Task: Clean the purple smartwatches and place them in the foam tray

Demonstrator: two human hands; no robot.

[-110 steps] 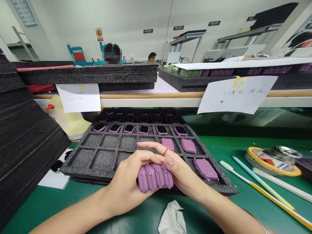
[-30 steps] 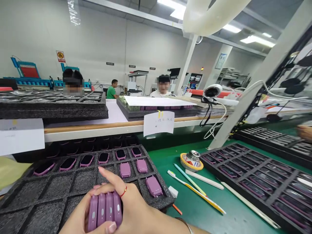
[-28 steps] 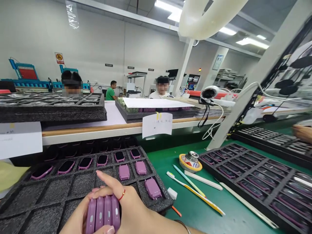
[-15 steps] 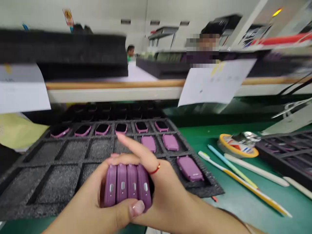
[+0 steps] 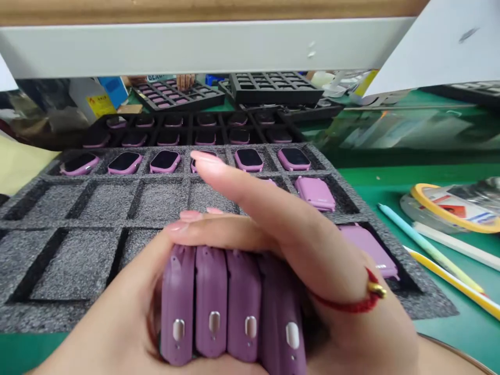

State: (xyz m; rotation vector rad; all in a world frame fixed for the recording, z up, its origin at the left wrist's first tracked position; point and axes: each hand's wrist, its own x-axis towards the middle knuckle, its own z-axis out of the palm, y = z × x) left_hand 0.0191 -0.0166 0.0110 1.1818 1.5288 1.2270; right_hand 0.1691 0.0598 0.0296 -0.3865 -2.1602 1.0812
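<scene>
Several purple smartwatch cases (image 5: 211,307) stand side by side in a row between my hands, their silver side buttons towards me. My left hand (image 5: 121,307) wraps round the row from the left. From the right my right hand (image 5: 320,245) closes on it, its fingers lying across the top and its index finger stretched out; a red bracelet circles the wrist. Under and beyond my hands lies a grey foam tray (image 5: 97,229) with square pockets. Watches with dark screens (image 5: 166,161) fill its back row, and purple cases (image 5: 316,192) lie face down at its right side. My thumbs are hidden.
A white shelf beam (image 5: 195,48) spans the view above the tray. Pens (image 5: 433,245) and a yellow-rimmed tape roll (image 5: 453,208) lie on the green table at right. Farther back are black trays (image 5: 277,94) and another person's hand (image 5: 185,82).
My view has tilted down and come closer, so the held cases look larger and the far room is out of sight. Both hands keep their grip on the row.
</scene>
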